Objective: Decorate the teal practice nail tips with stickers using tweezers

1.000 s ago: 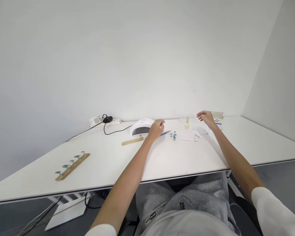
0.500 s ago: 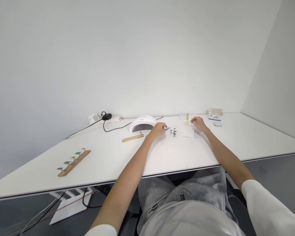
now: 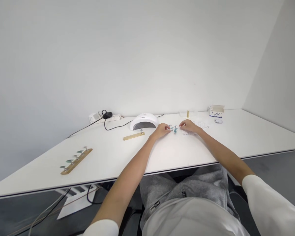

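In the head view, several teal false nails on small metal stands (image 3: 175, 131) form a cluster in front of me. Just left of them is my left hand (image 3: 163, 130), its fingers drawn together, fingertips close to the nearest stand; what they grip is too small to tell. A thin pointed tool (image 3: 169, 125) shows beside that hand, mostly hidden. From the right, my right hand (image 3: 188, 126) comes near the cluster with thumb and fingers pinched; anything in them cannot be made out. Patterned sheets (image 3: 200, 124) lie partly under and behind it.
A white nail lamp (image 3: 144, 120) stands behind a wooden strip (image 3: 132, 136) with one stand. Another wooden strip (image 3: 79, 160) bears several nails at left. A gold-capped bottle (image 3: 188, 113) and an open carton (image 3: 216, 111) are at the back. A black cable (image 3: 118, 128) crosses the table.
My right hand has moved left from beside the bottle to the nail stands. My left hand has shifted slightly right, closer to them. The view has shifted slightly.
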The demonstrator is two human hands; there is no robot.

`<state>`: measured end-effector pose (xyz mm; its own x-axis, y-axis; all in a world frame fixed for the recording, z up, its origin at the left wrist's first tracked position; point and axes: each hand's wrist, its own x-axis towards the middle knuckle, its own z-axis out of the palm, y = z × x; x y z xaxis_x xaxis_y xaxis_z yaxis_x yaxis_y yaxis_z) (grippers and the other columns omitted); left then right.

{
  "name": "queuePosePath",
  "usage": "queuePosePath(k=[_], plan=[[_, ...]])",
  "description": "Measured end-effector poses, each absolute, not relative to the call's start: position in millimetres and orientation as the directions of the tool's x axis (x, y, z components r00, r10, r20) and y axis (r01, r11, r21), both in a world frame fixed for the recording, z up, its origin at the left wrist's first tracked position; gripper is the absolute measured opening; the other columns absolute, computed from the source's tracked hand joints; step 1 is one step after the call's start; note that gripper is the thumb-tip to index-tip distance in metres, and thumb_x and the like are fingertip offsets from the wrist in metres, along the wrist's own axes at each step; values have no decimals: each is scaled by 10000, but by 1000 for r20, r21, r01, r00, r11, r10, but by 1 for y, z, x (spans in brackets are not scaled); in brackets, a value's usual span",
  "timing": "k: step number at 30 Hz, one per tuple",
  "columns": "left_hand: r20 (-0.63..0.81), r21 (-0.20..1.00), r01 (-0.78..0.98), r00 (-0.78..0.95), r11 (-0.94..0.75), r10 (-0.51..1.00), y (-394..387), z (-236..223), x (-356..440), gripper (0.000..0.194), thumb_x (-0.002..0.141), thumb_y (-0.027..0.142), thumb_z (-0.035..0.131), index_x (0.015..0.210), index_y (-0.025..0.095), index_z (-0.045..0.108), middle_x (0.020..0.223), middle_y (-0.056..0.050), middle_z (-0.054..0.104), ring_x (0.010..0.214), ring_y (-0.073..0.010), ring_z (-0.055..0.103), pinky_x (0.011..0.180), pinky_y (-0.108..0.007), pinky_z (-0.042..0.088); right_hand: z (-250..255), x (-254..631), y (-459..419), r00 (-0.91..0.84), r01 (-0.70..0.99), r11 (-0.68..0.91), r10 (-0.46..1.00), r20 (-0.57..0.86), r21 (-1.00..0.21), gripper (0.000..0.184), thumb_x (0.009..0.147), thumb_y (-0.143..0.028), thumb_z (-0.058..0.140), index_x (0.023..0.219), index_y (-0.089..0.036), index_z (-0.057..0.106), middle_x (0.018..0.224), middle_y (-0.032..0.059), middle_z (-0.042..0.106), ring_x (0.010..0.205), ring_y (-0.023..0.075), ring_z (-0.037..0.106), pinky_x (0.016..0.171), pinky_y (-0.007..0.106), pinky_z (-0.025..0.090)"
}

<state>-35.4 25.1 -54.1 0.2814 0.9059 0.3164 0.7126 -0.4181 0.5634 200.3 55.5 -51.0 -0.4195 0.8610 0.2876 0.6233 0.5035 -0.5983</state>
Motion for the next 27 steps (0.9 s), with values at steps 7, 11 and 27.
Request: queuePosePath(k=[7, 11, 27], plan=[[306, 582, 706, 270, -404, 913, 24, -55, -35, 119, 701, 219, 667, 769, 140, 724, 671, -11, 609, 629, -126, 535, 616, -240, 416, -63, 183, 78, -457, 562, 512, 847, 271, -649, 232, 671, -314, 742, 822, -139, 747, 805, 61, 718, 704, 152, 615, 690, 258, 470], [274, 555, 736, 278, -387, 921, 23, -51, -35, 123, 713, 195, 655, 796, 143, 729, 692, -16, 622, 641, -128, 551, 638, -241, 434, -64, 178, 81, -456, 545, 511, 846, 276, -665, 251, 661, -328, 747, 834, -146, 755, 750, 36, 702, 671, 131, 584, 679, 248, 455], [163, 548, 762, 307, -344, 938, 20, -31, -50, 140, 714, 150, 644, 799, 135, 753, 810, -57, 703, 815, -199, 631, 736, -267, 486, -45, 191, 77, -275, 594, 431, 902, 331, -680, 194, 732, -86, 617, 900, -118, 709, 804, 73, 689, 773, 153, 628, 730, 262, 491]])
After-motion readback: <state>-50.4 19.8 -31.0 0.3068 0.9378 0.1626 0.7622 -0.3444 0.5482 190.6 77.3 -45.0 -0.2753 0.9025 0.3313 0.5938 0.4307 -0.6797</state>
